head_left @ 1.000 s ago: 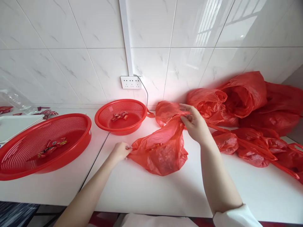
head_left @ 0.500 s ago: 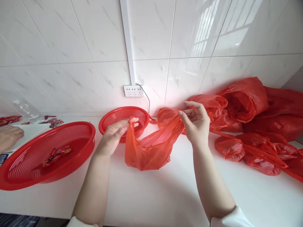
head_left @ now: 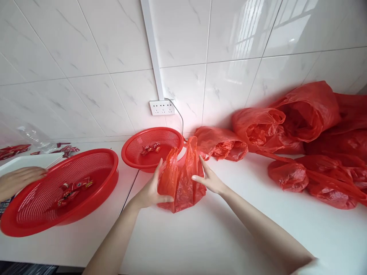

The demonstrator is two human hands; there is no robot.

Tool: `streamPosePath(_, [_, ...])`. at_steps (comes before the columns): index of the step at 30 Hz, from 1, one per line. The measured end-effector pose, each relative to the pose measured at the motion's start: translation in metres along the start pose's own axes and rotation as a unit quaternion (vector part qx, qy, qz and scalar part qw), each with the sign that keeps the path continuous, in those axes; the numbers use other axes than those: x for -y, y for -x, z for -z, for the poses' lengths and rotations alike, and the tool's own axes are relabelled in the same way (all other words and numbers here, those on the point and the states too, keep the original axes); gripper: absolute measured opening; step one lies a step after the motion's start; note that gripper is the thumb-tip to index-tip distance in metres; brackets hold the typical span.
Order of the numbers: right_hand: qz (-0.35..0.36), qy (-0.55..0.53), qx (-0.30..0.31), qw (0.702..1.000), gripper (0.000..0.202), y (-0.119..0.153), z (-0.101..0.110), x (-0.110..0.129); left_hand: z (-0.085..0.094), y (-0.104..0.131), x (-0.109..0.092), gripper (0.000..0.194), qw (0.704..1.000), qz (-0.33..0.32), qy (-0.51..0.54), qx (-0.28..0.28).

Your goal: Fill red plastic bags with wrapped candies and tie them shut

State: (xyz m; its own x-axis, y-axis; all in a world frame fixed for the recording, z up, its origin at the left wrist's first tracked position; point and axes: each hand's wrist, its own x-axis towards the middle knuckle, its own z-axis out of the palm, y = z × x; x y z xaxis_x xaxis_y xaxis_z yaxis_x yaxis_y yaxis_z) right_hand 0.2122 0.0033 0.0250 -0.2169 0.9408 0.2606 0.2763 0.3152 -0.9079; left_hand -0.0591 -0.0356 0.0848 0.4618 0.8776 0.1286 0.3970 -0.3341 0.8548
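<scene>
A thin red plastic bag (head_left: 183, 187) stands upright on the white table, its two handles pointing up. My left hand (head_left: 150, 191) rests against the bag's left side, thumb and fingers spread apart. On the other side, my right hand (head_left: 210, 177) touches the bag near its right handle, also with thumb and fingers apart. Neither hand is closed round the plastic. Just behind the bag sits a small red mesh basket (head_left: 133, 151) with a few red-wrapped packets (head_left: 150, 149) in it. What the bag contains, if anything, cannot be made out.
A larger red basket (head_left: 106, 160) with red packets (head_left: 70, 193) stands at left, beside another person's hand (head_left: 24, 179). A clear bottle (head_left: 36, 139) lies behind. Several red bags (head_left: 312, 110) crowd the right side. A power strip (head_left: 162, 107) is on the wall.
The bag, held stretched by its handles before, now stands on the table. Both hands have let go of the handles and moved down to its sides. The other person's hand has shifted right.
</scene>
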Motion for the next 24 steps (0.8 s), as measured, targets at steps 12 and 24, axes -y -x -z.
streamPosePath(12, [-0.044,-0.349,-0.147,0.924,0.024,-0.046,-0.016,0.039,-0.006,-0.043,-0.037,0.041,0.968,0.099,0.085,-0.214])
streamPosePath(24, [0.064,-0.172,-0.096,0.978,0.028,-0.035,0.003,0.059,-0.007,-0.069,-0.058,0.037,0.883,0.023,0.455,-0.113])
